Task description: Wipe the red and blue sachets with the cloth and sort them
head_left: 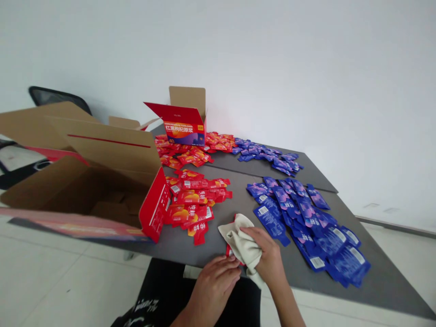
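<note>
Near the front edge of the table, a red pouch [228, 250] lies mostly hidden beneath a cream cloth [240, 236]. My right hand [269, 254] grips the bunched cloth and presses it over the pouch. My left hand [216, 281] is at the table edge, its fingers together on the pouch's near end; the fingertips are partly hidden. To the left of the cloth is a pile of red pouches [194, 197] with orange fruit prints. On the right, many blue pouches [303, 213] overlap in a long heap.
A large open carton [155, 209] stands at the table's left, flaps up. Farther back is a smaller red and purple open box [184, 129], with more red pouches around it and another row of blue pouches [269, 154]. A black chair [59, 97] is behind, against the white wall.
</note>
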### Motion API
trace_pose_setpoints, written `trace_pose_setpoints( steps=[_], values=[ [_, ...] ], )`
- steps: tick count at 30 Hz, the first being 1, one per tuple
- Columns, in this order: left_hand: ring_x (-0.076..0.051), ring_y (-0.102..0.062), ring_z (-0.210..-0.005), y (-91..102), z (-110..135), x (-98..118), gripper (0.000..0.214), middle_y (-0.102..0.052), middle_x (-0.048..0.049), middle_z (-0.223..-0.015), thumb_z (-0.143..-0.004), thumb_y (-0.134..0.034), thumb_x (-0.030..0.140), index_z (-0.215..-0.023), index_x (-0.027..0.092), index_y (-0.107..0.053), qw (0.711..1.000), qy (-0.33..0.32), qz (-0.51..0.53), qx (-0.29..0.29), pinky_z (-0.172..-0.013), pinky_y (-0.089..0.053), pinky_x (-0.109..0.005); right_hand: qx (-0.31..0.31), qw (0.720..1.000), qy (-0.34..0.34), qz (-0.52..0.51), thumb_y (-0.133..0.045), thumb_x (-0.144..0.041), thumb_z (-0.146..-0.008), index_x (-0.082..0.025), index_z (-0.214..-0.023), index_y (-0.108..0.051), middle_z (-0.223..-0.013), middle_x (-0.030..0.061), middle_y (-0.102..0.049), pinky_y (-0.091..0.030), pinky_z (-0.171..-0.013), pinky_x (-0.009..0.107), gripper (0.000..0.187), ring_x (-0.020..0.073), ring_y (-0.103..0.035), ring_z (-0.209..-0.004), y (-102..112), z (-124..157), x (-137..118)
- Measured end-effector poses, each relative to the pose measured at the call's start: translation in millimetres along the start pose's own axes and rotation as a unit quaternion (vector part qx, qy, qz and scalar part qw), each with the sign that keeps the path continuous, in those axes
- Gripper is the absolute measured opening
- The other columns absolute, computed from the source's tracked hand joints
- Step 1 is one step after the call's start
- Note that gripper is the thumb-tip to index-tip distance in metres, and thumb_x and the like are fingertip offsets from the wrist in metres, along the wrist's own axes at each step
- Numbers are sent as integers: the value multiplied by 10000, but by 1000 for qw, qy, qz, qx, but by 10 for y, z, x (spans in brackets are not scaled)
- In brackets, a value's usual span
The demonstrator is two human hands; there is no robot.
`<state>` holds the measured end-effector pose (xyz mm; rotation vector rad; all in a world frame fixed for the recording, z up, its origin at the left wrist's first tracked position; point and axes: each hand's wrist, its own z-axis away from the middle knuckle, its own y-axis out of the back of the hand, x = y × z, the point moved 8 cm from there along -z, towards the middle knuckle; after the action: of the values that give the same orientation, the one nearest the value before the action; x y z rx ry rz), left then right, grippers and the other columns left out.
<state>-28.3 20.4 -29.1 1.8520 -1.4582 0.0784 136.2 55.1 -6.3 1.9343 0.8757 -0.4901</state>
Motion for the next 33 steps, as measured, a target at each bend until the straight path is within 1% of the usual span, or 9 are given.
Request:
trace_pose_setpoints(
  steps=[8,15,18,22,23,25,28,30,33],
  values=[
    [-174,-774,-1008,-32,30,-28,235,-807,-7,-1090,-1069,-492,226,-1076,226,-727,1000,0,-6,-8,-974,-635,-341,4,1000,0,1,-715,-123,-841,-313,-1253,-731,-1193,85,-752,-644,-900,395,454,284,-754,-1065,-11,15,24],
    [-163,-767,-1015,-12,2,-20,229,-804,2,-1086,-1066,-498,210,-1083,224,-726,1000,4,-4,-21,-968,-629,-330,-17,1000,-3,-8,-712,-130,-868,-291,-1279,-713,-1241,88,-738,-614,-949,363,441,261,-732,-1119,-4,21,62],
    [-172,-767,-1002,13,-18,-10,242,-802,-8,-1071,-1071,-486,207,-1083,216,-727,1000,3,-5,-24,-967,-626,-341,-43,999,1,0,-715,-143,-891,-303,-1298,-707,-1249,82,-733,-606,-935,324,437,240,-730,-1113,48,84,-42],
    [-178,-767,-864,30,-39,-21,283,-787,-12,-891,-1071,-475,195,-971,210,-739,999,7,-5,-40,-910,-641,-347,-136,990,20,18,-705,-147,-915,-325,-1313,-702,-1251,61,-737,-586,-935,292,436,214,-724,-1109,-47,156,-232],
    [-178,-765,-851,30,-45,-20,288,-784,-13,-876,-1071,-474,192,-959,208,-739,999,4,-5,-45,-905,-642,-349,-155,988,21,20,-708,-141,-912,-323,-1307,-706,-1250,56,-739,-582,-938,289,434,209,-724,-1107,-88,133,-235],
    [-182,-770,-900,26,-55,-10,268,-797,-19,-942,-1071,-478,188,-1006,201,-738,998,-9,-6,-56,-927,-637,-357,-166,986,14,27,-719,-131,-902,-307,-1298,-713,-1258,57,-736,-576,-951,291,433,208,-722,-1111,-137,3,-150],
    [-184,-761,-1032,7,-57,-2,239,-797,-29,-1114,-1072,-489,183,-1102,191,-725,997,-24,-8,-71,-972,-625,-360,-151,986,-14,69,-681,-93,-912,-274,-1320,-703,-1307,79,-717,-563,-995,327,447,227,-702,-1167,-118,-318,101],
    [-183,-759,-1052,-2,-50,-16,235,-795,-25,-1138,-1072,-494,189,-1097,196,-728,997,-17,-6,-77,-979,-624,-364,-143,983,-23,110,-639,-60,-920,-260,-1334,-697,-1305,91,-719,-556,-1009,354,464,242,-697,-1176,-57,-484,194],
    [-188,-758,-1058,1,-40,-26,221,-794,-26,-1149,-1063,-517,192,-1104,205,-734,997,-3,2,-76,-985,-622,-374,-110,988,-6,108,-649,-85,-925,-269,-1363,-674,-1323,92,-702,-551,-1006,345,476,237,-687,-1183,93,-485,53]
  ],
)
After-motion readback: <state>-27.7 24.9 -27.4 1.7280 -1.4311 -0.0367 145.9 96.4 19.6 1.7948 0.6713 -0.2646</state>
